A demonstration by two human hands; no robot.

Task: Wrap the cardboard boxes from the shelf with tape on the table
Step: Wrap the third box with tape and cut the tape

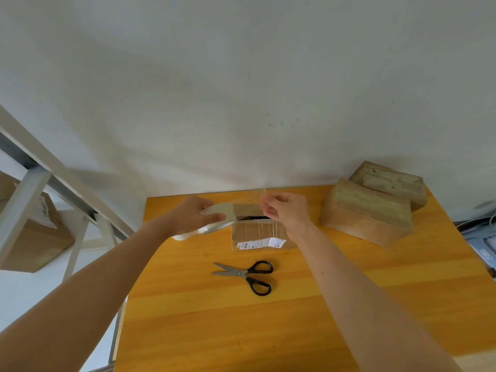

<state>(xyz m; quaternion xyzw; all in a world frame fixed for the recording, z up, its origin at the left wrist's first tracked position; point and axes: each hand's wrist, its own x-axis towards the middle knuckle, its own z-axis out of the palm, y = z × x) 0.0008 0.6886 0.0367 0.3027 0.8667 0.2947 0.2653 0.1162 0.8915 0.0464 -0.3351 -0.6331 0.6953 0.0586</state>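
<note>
A small cardboard box (255, 232) with a white label lies at the far middle of the yellow table (268, 331). Above its left end my left hand (194, 216) grips a roll of clear tape (212, 221). From the roll a strip of tape stretches rightwards over the box to my right hand (284, 210), which pinches the strip's free end just above the box's right end. Part of the box top is hidden behind the tape and my hands.
Black-handled scissors (248, 275) lie open in front of the box. Two taped cardboard boxes (367, 213) are stacked at the far right corner. A metal shelf (35, 183) holding another cardboard box (35, 245) stands to the left. Cables and equipment sit off the table's right edge.
</note>
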